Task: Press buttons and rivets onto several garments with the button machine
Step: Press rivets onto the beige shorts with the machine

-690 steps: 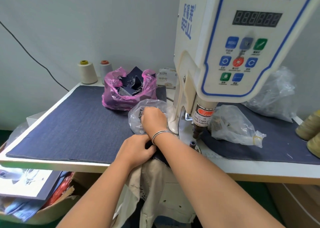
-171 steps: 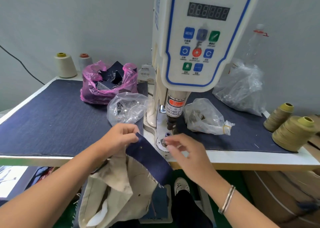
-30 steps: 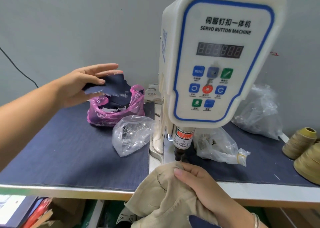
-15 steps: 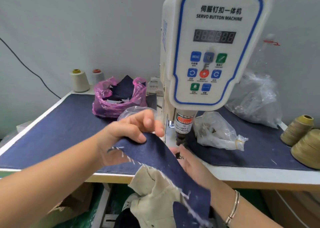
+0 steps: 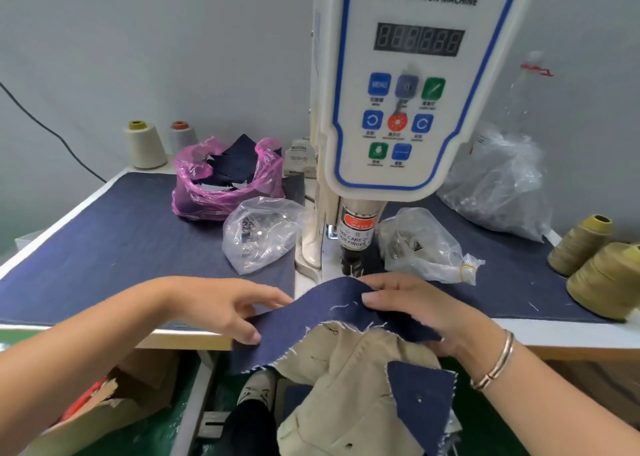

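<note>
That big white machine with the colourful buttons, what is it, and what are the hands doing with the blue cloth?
It is a button machine; it presses buttons and rivets onto clothes. The picture comes from a camera on the person's head, looking down. The left hand and right hand hold a dark blue denim piece just under the machine's pressing tip, with a beige garment hanging below. On the table lie clear bags of small metal parts, a pink bag of cloth scraps and thread cones.
</note>
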